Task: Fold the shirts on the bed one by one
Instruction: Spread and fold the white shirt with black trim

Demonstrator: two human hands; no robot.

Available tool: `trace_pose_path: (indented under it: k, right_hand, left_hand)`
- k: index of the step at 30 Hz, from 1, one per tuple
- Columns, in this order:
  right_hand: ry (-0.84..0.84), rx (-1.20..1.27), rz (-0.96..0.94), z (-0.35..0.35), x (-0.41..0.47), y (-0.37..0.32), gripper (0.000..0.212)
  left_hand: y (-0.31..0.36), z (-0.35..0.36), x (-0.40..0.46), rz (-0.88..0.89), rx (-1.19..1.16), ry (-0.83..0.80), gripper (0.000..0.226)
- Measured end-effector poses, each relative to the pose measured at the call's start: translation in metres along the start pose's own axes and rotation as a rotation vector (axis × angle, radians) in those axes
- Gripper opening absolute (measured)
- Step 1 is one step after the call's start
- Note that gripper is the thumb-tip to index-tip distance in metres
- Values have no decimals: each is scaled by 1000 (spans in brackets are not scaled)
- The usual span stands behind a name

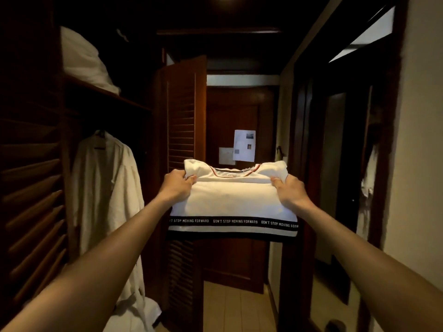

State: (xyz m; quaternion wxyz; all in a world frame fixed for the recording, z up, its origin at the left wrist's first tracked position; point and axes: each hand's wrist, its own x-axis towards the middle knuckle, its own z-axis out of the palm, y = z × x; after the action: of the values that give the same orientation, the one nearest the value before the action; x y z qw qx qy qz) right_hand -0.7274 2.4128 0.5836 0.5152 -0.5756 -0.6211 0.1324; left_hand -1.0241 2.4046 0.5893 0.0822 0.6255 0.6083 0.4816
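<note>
Fingers of left hand (178,185) and right hand (288,190) curled, gripping folded white shirt (233,195) (black text band), hanging robe (105,188) at left, louvered door (183,121) behind.

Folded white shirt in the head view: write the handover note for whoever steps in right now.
Left hand: grips the folded white shirt at its left edge.
Right hand: grips its right edge.
Shirt is held level in the air, facing the open wardrobe, where a white robe hangs.
Done: this shirt is folded.
Left: set it down; the bed and other shirts are out of view.
</note>
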Motion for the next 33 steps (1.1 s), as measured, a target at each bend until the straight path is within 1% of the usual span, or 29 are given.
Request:
trace_pose_path:
  k: [3,6,11,16,20,21,23,25,29,31,33]
  right_hand:
    - [-20,-5,-14,45,47,13,32]
    - [-77,4,-41,103,92,25,33]
    - [-173,23,-87,230,173,35,36]
    - [-332,51,-173,367,248,18,41]
    - [-504,97,-263,483,288,-13,32]
    - [-554,118,-278,512,292,-22,31]
    - [-650,163,-314,570,290,-37,31]
    - [-715,225,-346,619,284,-49,29]
    - [-811,308,-369,718,275,-77,38]
    - [-855,343,-373,756,267,-84,37]
    - [-893,359,-392,792,258,-90,31]
  left_hand:
    - [-33,20,51,-38,35,2,25]
    - [-77,30,98,-74,65,34,30]
    - [-163,30,172,-148,154,110,35]
    - [-245,11,237,-266,181,217,35]
    - [-310,-19,269,-425,138,391,40]
    - [-326,-29,273,-470,105,439,38]
    - [-362,-49,274,-566,71,567,32]
    - [-397,-65,268,-640,65,694,34]
    - [-470,-93,266,-721,38,875,36]
    - [-501,-102,265,-744,39,928,35]
    - [-527,-107,261,-773,50,973,32]
